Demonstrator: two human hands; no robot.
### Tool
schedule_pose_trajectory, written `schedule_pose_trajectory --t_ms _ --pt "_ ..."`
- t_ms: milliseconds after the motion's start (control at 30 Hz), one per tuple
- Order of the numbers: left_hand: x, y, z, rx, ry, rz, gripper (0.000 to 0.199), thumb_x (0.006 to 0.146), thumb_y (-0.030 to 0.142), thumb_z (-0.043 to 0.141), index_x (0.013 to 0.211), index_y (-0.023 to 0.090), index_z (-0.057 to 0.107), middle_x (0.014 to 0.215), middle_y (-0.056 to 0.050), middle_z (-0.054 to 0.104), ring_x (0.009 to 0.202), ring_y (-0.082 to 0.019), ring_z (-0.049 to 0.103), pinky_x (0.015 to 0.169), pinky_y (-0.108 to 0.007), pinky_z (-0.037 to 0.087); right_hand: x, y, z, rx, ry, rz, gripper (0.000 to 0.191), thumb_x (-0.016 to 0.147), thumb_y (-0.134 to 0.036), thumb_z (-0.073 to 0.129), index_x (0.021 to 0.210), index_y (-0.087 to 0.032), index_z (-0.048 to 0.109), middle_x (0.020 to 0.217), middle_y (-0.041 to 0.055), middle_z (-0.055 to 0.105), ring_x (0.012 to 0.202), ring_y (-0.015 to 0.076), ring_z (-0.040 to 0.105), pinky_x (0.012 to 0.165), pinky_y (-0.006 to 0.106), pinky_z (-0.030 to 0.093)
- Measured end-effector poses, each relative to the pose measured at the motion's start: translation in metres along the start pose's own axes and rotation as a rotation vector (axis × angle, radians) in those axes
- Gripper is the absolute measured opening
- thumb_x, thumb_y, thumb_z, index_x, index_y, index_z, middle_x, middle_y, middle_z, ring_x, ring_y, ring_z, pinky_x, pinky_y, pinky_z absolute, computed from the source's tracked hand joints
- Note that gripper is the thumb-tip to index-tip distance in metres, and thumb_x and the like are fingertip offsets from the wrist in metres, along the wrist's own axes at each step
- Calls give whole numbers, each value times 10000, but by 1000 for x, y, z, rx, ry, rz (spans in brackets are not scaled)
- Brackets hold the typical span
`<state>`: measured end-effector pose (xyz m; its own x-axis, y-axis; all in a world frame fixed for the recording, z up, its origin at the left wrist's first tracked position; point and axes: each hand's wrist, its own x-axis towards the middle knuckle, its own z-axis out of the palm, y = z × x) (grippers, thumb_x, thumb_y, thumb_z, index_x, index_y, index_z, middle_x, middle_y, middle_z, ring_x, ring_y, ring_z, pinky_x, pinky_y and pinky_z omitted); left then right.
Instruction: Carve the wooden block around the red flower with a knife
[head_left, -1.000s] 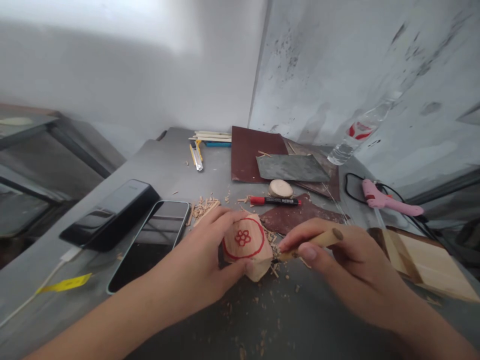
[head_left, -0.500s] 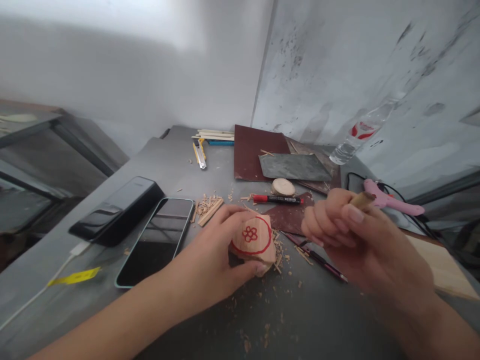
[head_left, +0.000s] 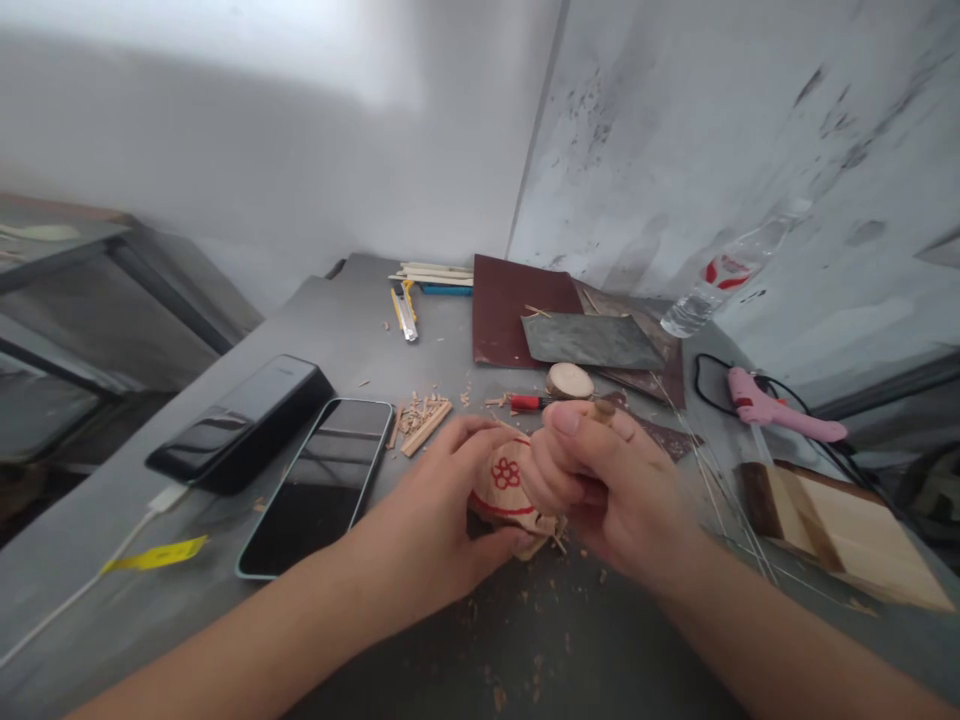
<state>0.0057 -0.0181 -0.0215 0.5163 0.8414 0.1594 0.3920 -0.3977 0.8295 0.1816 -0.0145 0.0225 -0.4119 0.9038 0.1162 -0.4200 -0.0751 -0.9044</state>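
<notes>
My left hand (head_left: 442, 510) grips a small wood block (head_left: 501, 498) from its left side, thumb along the near edge. A red flower inside a red circle is drawn on the block's upper face. My right hand (head_left: 600, 470) is closed in a fist around a wooden-handled tool (head_left: 602, 409). Only the handle's end shows above the fist; the working end is hidden. That fist is against the right side of the block and covers part of the circle. Wood shavings (head_left: 424, 418) lie around the block.
Left are a phone (head_left: 319, 485) and a black box-shaped device (head_left: 244, 420) with a white cable. Behind lie a utility knife (head_left: 405, 312), sandpaper sheets (head_left: 517, 310), a round wood slice (head_left: 570, 380) and a red marker (head_left: 527, 402). Right are a bottle (head_left: 716, 275), a pink glue gun (head_left: 780, 408) and wooden pieces (head_left: 862, 530).
My right hand has moved left with the tool, from above the table's right side to the wood block. My left hand still holds the block in nearly the same place.
</notes>
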Motion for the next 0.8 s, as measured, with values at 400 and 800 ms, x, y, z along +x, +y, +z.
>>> schedule_pose_trajectory --t_ms 400,800 --pt "-1 -1 -5 49 -23 7 580 862 196 786 1392 298 574 1525 -96 525 1443 -291 530 1249 -519 444 -3 11 -12 19 -74 0 538 1036 -449 635 605 -236 393 486 -101 297 429 90 222 431 260 216" --pt "5 -5 -13 16 -68 0 513 882 248 799 1367 314 643 1450 -80 620 1353 -309 596 1184 -534 488 -10 1 -15 4 -123 -20 515 1045 -376 622 595 -226 419 515 -84 313 458 100 254 472 299 240"
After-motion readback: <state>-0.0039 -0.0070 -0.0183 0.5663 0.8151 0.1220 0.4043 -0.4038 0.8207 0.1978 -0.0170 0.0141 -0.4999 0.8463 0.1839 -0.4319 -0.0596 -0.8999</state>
